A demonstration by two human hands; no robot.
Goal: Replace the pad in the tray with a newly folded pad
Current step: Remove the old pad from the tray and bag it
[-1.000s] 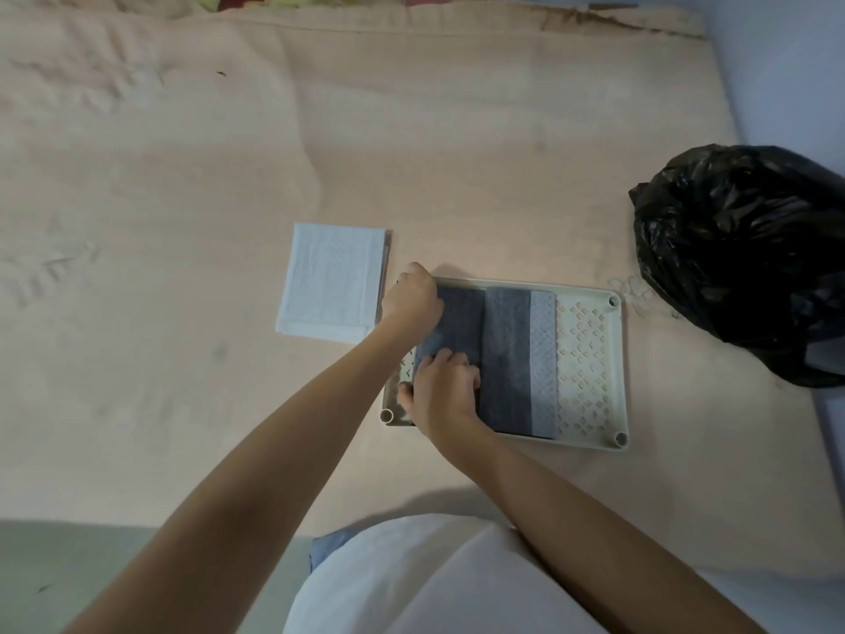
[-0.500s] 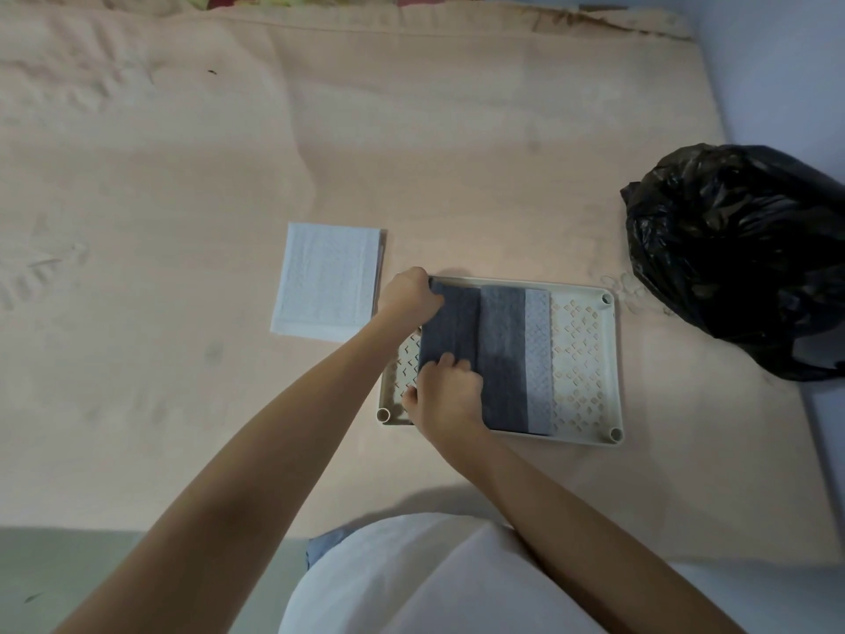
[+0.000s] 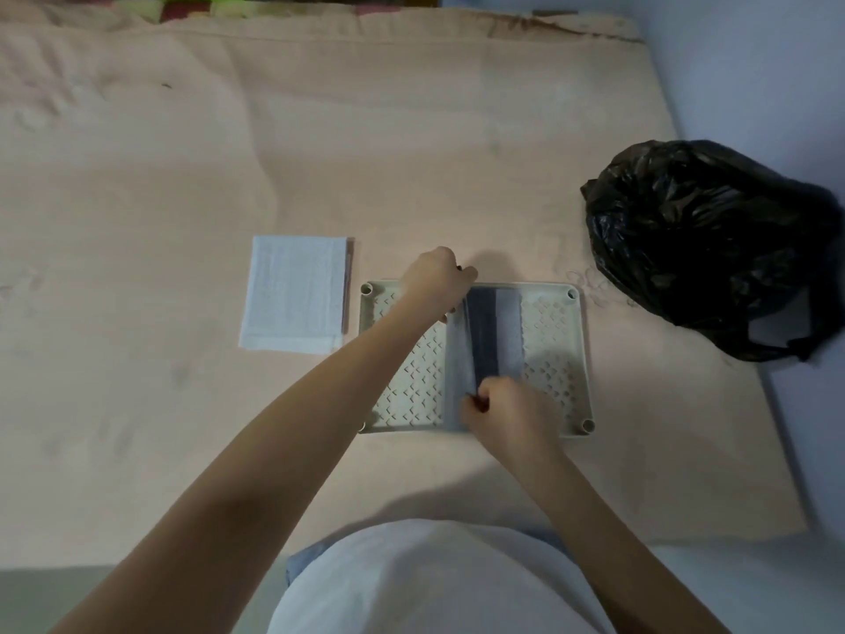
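The used grey pad (image 3: 485,340), a soft strip with a dark band down its middle and paler edges, lies folded narrow along the centre of the cream perforated plastic tray (image 3: 555,340), whose cut-out floor is bare on both sides of it. The left hand (image 3: 436,279) pinches the pad's far end at the tray's back rim, fingers curled on it; the right hand (image 3: 498,404) grips the near end the same way. The step in hand looks like gathering the old pad for removal. Next it likely needs lifting clear, probably toward the crumpled black plastic bag (image 3: 704,240) well to the right. The folded white quilted pad (image 3: 297,292) waits on the peach-coloured mat (image 3: 183,176) just left of the tray.
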